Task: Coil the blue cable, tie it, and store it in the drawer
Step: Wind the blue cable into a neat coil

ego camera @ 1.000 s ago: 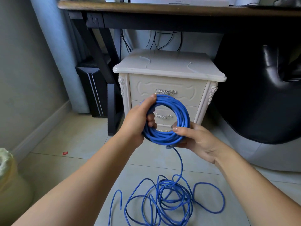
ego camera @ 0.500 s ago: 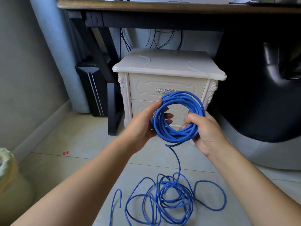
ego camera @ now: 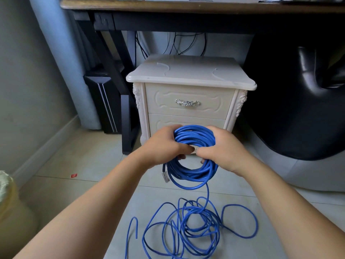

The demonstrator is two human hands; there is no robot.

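**While both my hands clasp the coil, loose cable lies on the floor**

As my left hand curls its fingers around the left side of the coil, my right hand grips the right side. The two nearly meet at the middle, where something small and pale shows between them that I cannot make out. What I hold is the blue cable, wound into a round bundle of many turns and held in the air in front of the lower drawer of a cream nightstand. A clear plug dangles at the coil's left edge, just under my left hand. From the coil's bottom a single strand drops to the tiled floor, where the uncoiled rest lies in tangled loops between my forearms. The upper drawer is closed and carries a silver handle. Above stands a dark wooden desk, with a black computer tower left of the nightstand and a black leather seat to its right. A red scrap lies on the tiles.
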